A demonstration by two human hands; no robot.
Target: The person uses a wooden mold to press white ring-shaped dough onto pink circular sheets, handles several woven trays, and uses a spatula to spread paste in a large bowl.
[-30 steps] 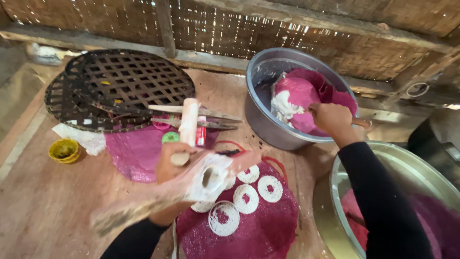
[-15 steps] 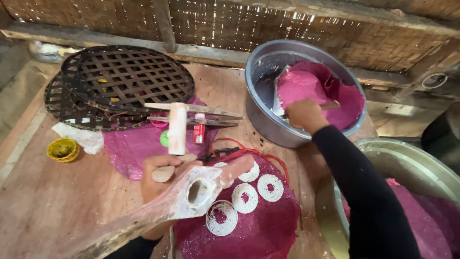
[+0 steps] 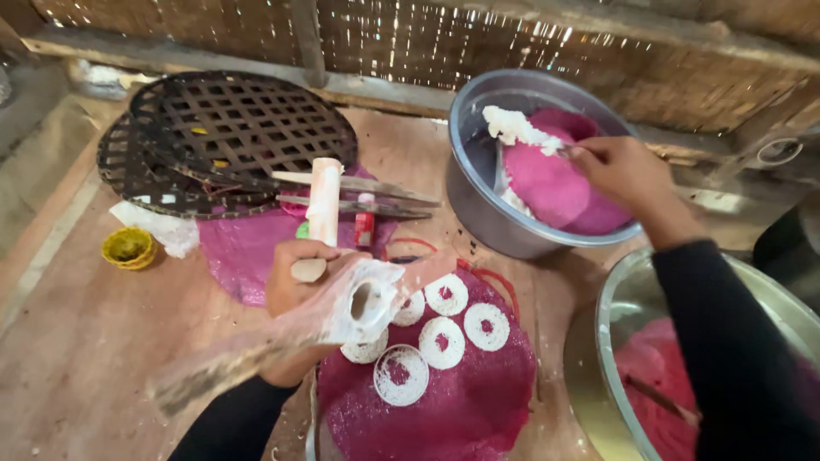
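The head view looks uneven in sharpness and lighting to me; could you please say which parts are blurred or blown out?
In the head view, the plastic-wrapped tool in the left hand is smeared by blur, while the white rings on the pink mat stay crisp; daylight through the woven wall burns out as bright specks; the right hand at the metal bowl is evenly lit; the frame edges bend slightly.

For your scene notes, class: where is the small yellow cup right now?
In the head view the yellow cup sits on the wooden floor at far left, beside a white cloth and just below the dark woven trays.
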